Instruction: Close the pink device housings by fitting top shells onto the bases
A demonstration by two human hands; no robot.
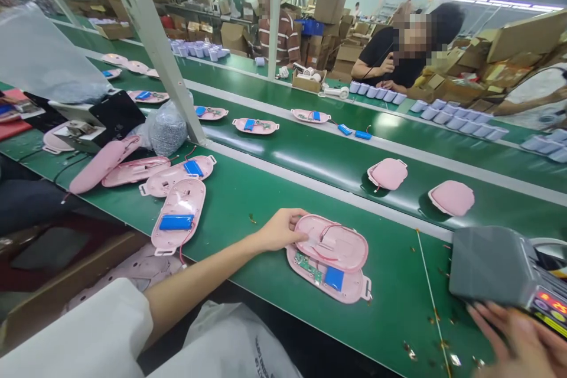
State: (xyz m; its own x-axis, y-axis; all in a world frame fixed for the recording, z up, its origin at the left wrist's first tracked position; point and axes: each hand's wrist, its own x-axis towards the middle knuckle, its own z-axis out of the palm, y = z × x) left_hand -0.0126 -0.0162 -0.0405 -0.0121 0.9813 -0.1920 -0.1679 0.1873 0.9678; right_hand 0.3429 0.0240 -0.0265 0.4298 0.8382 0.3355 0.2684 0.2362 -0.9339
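My left hand (283, 229) pinches the left edge of a pink oval shell half (334, 242) with a red wire inside. This half lies tilted over a matching pink base (354, 294), which holds a green circuit board (309, 267) and a blue battery pack (333, 278). At the lower right, my right hand (516, 336) is close against a dark grey tape dispenser (491, 266) with a lit red number display. Its fingers look stretched and somewhat apart, blurred by motion, and I see nothing in them. Whether it touches the dispenser is unclear.
More pink shells (179, 212), some with blue batteries, lie at the left of the green bench. Closed pink cases (452, 198) sit on the belt beyond. A white post (159, 47) stands left. Amber tape scraps (410, 351) lie near the dispenser. Co-workers sit across the line.
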